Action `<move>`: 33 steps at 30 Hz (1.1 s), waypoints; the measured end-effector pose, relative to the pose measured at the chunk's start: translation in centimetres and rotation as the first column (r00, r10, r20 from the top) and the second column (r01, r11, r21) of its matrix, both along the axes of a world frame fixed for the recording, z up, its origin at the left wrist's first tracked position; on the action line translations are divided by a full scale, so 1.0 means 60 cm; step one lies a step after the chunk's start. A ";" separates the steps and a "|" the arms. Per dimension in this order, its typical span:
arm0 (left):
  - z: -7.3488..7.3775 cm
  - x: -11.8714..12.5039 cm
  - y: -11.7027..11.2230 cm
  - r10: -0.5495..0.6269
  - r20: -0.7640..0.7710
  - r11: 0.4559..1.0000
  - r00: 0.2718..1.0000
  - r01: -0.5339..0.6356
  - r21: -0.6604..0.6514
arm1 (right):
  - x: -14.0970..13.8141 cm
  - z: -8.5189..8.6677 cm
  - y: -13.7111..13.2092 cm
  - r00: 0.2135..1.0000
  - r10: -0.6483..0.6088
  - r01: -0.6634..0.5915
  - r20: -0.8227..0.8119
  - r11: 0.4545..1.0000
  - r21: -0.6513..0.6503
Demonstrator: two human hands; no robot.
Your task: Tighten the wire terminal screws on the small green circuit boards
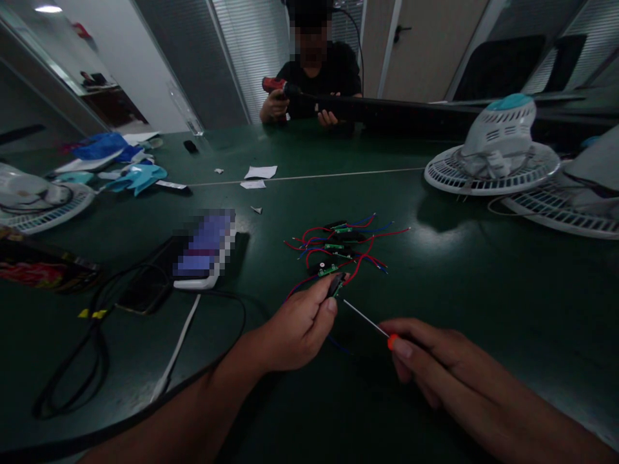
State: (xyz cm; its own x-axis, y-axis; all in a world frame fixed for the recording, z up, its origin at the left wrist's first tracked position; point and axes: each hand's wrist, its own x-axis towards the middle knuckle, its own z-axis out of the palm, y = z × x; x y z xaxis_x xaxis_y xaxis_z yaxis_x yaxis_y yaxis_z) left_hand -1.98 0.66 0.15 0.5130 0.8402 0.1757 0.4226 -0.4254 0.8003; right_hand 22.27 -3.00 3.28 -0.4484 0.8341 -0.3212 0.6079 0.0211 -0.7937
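My left hand [297, 328] pinches a small green circuit board [337, 284] with red and blue wires between thumb and fingers, just above the dark green table [483, 277]. My right hand [425, 361] grips a thin screwdriver [367, 320] with a red collar; its tip touches the board. Just beyond lies a pile of similar boards with red and blue wires [345, 248].
A phone on a white charger [203, 254] and black cables [97, 348] lie to the left. White fan parts [493, 154] sit at the right, gloves and bags [130, 174] at the far left. Paper scraps [261, 173] lie mid-table. A person opposite holds a red power tool [275, 87].
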 end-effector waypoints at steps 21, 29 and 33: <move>0.006 0.001 0.001 0.003 0.020 1.000 1.000 -0.003 -0.011 | -0.005 -0.004 0.004 0.995 -0.094 0.089 0.034 0.988 0.127; 0.005 0.002 0.000 -0.011 -0.023 1.000 1.000 0.011 0.001 | -0.003 0.003 0.006 0.998 -0.059 0.056 0.028 0.993 0.106; 0.004 0.001 0.001 -0.019 0.020 1.000 1.000 0.019 -0.008 | -0.003 0.007 0.010 0.999 0.014 -0.017 0.030 0.996 0.087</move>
